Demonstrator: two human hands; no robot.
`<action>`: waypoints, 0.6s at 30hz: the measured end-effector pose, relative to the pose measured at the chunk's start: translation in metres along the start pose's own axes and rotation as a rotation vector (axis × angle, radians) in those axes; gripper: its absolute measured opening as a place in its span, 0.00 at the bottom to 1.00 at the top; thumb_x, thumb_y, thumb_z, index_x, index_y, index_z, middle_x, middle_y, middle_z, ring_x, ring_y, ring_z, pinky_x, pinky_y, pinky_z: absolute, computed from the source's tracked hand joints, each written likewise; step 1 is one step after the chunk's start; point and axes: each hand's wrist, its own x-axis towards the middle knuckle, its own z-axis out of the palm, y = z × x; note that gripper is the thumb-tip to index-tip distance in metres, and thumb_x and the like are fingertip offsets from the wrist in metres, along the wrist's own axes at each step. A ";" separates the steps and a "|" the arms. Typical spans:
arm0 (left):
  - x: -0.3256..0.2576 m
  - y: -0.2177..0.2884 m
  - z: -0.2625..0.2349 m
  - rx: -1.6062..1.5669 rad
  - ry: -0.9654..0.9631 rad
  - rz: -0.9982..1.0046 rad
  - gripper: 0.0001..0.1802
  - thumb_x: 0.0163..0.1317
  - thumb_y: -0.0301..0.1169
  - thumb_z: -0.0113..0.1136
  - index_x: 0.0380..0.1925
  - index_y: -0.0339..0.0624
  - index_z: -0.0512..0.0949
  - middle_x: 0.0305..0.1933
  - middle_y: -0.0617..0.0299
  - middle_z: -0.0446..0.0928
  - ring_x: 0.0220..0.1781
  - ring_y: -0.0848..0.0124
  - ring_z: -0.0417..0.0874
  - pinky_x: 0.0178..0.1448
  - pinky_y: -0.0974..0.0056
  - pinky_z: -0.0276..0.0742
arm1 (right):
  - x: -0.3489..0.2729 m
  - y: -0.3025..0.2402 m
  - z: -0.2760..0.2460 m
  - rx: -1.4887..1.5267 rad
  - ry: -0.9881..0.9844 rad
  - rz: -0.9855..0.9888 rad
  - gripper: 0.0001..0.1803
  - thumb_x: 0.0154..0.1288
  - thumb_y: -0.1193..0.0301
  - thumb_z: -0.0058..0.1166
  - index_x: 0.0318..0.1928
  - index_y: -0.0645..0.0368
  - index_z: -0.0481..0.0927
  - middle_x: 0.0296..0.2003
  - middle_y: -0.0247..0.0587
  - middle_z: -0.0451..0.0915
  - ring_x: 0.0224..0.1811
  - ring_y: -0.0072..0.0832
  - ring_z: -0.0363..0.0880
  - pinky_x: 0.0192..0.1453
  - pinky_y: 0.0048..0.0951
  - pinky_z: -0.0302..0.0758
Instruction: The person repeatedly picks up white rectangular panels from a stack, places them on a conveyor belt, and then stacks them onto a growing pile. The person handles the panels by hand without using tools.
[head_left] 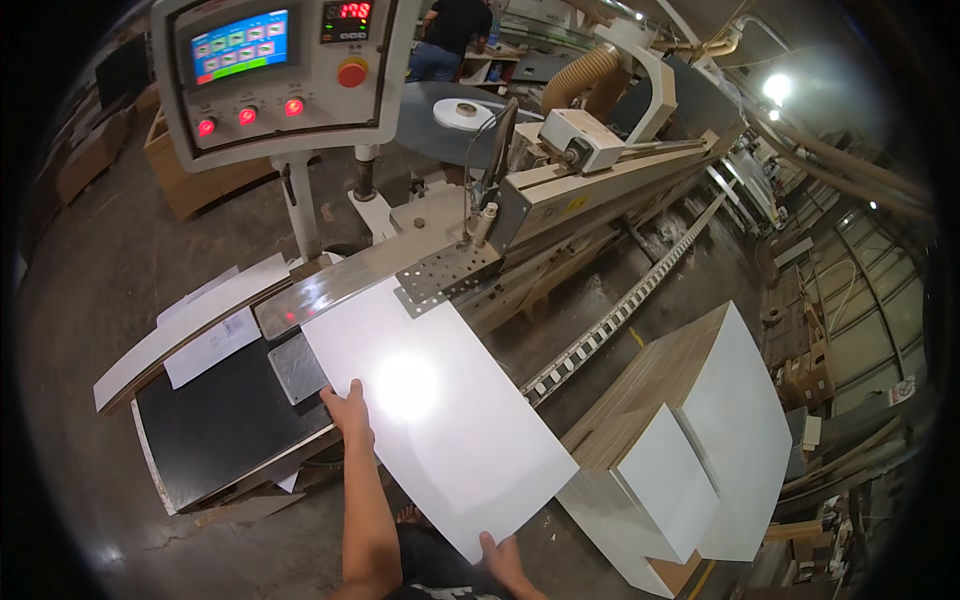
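A white rectangular panel (pixel 470 440) lies at a slant in front of me, a bright glare on its surface. Its far end is against the metal guide (pixel 340 285) of a long machine and partly under a perforated metal plate (pixel 440 278). My left hand (pixel 349 412) grips the panel's left edge, beside a small grey metal plate (pixel 297 368). At the near end, my right hand (pixel 504 562) holds the edge close to the corner, thumb on top and fingers hidden beneath.
A control box (pixel 280 75) with lit screen and red buttons stands at upper left. White strips and papers (pixel 212 345) lie by a black-topped table (pixel 235 430). White panels (pixel 735 430) are stacked at right, near a roller track (pixel 630 310). A person (pixel 450 35) stands far back.
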 end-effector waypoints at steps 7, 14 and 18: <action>-0.006 -0.017 0.072 -0.085 0.003 0.057 0.25 0.66 0.23 0.61 0.59 0.33 0.61 0.57 0.46 0.72 0.56 0.60 0.77 0.62 0.58 0.71 | 0.050 -0.010 -0.047 -0.042 0.075 0.241 0.33 0.68 0.54 0.57 0.50 0.80 0.72 0.45 0.70 0.79 0.50 0.56 0.80 0.58 0.46 0.73; -0.029 -0.014 0.171 -0.019 0.010 0.024 0.28 0.67 0.25 0.60 0.62 0.31 0.60 0.60 0.44 0.71 0.56 0.59 0.76 0.61 0.57 0.73 | 0.120 0.014 -0.102 0.061 0.038 0.188 0.36 0.66 0.52 0.58 0.52 0.80 0.70 0.43 0.68 0.81 0.46 0.55 0.82 0.52 0.47 0.76; -0.020 -0.020 0.193 -0.201 -0.065 0.043 0.27 0.66 0.22 0.58 0.63 0.32 0.61 0.56 0.45 0.75 0.49 0.57 0.81 0.51 0.53 0.82 | 0.147 -0.038 -0.133 0.013 -0.004 0.383 0.35 0.69 0.45 0.54 0.45 0.74 0.71 0.27 0.53 0.81 0.34 0.46 0.84 0.44 0.44 0.77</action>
